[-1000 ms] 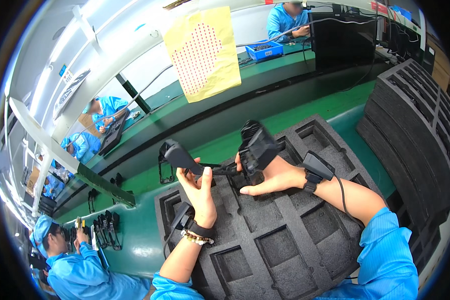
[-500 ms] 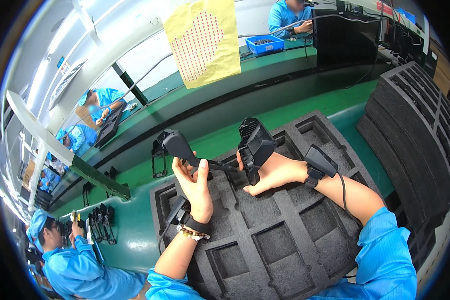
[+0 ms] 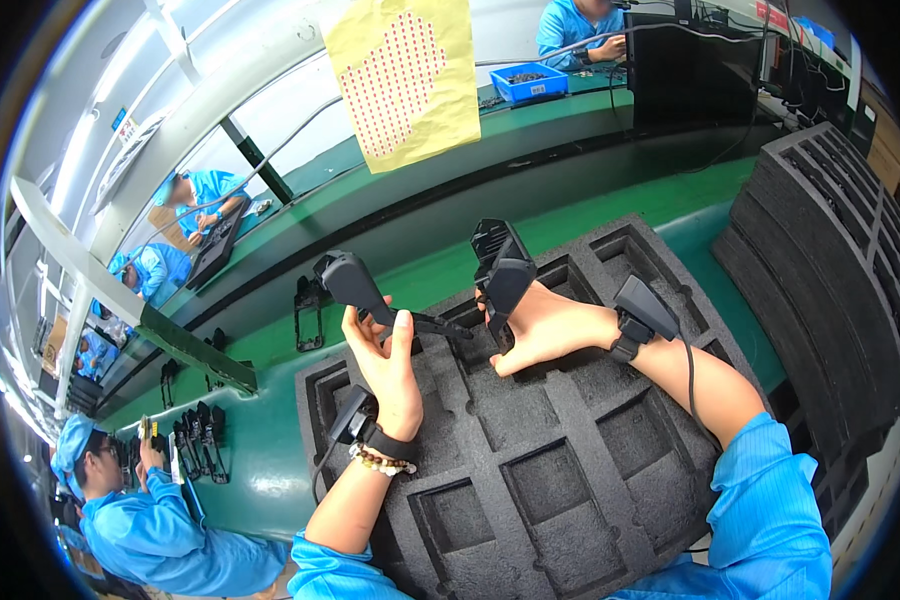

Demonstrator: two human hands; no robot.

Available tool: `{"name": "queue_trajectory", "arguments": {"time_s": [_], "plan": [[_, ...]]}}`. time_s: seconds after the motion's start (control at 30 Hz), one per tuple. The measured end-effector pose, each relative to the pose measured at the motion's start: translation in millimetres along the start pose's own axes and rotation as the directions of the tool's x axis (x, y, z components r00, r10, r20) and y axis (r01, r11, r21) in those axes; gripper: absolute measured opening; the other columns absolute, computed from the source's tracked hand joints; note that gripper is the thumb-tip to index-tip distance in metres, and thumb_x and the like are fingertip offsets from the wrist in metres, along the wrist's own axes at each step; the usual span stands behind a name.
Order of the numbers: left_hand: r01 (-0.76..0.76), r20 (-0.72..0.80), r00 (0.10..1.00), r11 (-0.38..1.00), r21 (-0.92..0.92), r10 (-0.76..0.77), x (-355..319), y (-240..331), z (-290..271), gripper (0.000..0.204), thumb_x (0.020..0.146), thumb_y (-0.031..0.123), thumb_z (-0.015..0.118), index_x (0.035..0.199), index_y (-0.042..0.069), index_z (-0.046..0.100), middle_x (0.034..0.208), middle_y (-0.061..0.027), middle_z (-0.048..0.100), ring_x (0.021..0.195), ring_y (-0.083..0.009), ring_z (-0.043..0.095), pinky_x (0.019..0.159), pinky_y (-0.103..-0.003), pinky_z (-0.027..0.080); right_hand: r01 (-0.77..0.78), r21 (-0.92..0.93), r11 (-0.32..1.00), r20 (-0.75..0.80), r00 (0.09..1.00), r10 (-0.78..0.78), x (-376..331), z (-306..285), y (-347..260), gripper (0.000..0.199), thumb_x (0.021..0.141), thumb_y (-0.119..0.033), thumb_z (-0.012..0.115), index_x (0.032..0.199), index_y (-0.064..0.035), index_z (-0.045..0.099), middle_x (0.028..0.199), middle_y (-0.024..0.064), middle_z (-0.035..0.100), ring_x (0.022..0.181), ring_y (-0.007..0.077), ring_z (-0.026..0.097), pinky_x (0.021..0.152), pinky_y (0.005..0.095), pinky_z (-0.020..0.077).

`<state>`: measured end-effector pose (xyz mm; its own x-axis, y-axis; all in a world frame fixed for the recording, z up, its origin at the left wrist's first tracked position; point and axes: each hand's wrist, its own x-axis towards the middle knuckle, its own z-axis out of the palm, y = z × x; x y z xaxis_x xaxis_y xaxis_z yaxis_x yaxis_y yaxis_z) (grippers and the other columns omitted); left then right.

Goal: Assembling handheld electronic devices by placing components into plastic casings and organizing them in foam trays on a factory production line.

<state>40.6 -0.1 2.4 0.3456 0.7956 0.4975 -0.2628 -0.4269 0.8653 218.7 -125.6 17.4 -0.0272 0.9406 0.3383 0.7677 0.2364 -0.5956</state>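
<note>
Head view has both hands busy, each with its own black plastic piece. The left hand point(image 3: 388, 375) is pinching a black handle-like part point(image 3: 350, 283) between thumb and fingers, the slim end of it pointing off toward the other hand. The right hand point(image 3: 555, 328) is wrapped around a chunkier black part point(image 3: 507, 275) that's standing pretty much upright — can't really see the far fingers on that one. Hands are apart, and both pieces are held up over the far side of a dark foam tray point(image 3: 515, 425) with a bunch of square-ish pockets.

Tray's on a green surface point(image 3: 280, 445), with a tall stack of foam trays point(image 3: 800, 270) off to the right. Over left there's a row of black frames point(image 3: 202, 440), near a co-worker point(image 3: 160, 530) in blue. Beaded bracelet point(image 3: 380, 461) on the left wrist — nice touch.
</note>
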Motion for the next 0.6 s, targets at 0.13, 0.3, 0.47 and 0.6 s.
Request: {"name": "queue_trajectory", "arguments": {"time_s": [0.13,0.3,0.47,0.6], "plan": [[0.099,0.033,0.995,0.995,-0.013,-0.099,1,-3,-7,0.064,0.089,0.016,0.071,0.141,0.008,0.034,0.123,-0.0053,0.048,0.099,-0.0116,0.044,0.085,-0.025,0.044,-0.030,-0.004,1.000,-0.051,0.998,0.030,-2,2,-3,0.064,0.067,-0.036,0.074,0.111,0.0038,0.051,0.085,0.0188,0.059,0.084,0.0345,0.059,0.078,0.0391,0.0470],[0.127,0.044,0.991,0.992,-0.011,-0.126,1,-3,-7,0.066,0.088,0.018,0.072,0.142,0.008,0.034,0.122,-0.0057,0.047,0.098,-0.0114,0.044,0.084,-0.025,0.044,-0.049,0.079,0.996,-0.095,0.994,0.056,-7,8,3,0.069,0.070,-0.043,0.076,0.115,0.0027,0.051,0.092,0.0185,0.059,0.089,0.0347,0.059,0.082,0.0398,0.0471],[0.100,0.014,0.995,0.995,0.002,-0.100,1,-5,-4,0.053,0.091,0.021,0.067,0.134,0.007,0.040,0.119,-0.0045,0.051,0.092,-0.0094,0.046,0.081,-0.024,0.046,-0.057,0.128,0.990,-0.136,0.988,0.075,-3,11,1,0.065,0.066,-0.037,0.087,0.108,-0.0030,0.050,0.099,0.0088,0.059,0.099,0.0217,0.057,0.087,0.0362,0.0464],[0.059,-0.015,0.998,0.997,0.049,-0.059,0,-7,-3,0.040,0.094,0.024,0.063,0.126,0.007,0.047,0.117,-0.0039,0.055,0.086,-0.0071,0.049,0.075,-0.024,0.048,-0.049,0.152,0.987,-0.141,0.987,0.071,-4,15,1,0.066,0.067,-0.038,0.085,0.109,-0.0027,0.050,0.098,0.0090,0.059,0.097,0.0224,0.058,0.086,0.0351,0.0467]]}}
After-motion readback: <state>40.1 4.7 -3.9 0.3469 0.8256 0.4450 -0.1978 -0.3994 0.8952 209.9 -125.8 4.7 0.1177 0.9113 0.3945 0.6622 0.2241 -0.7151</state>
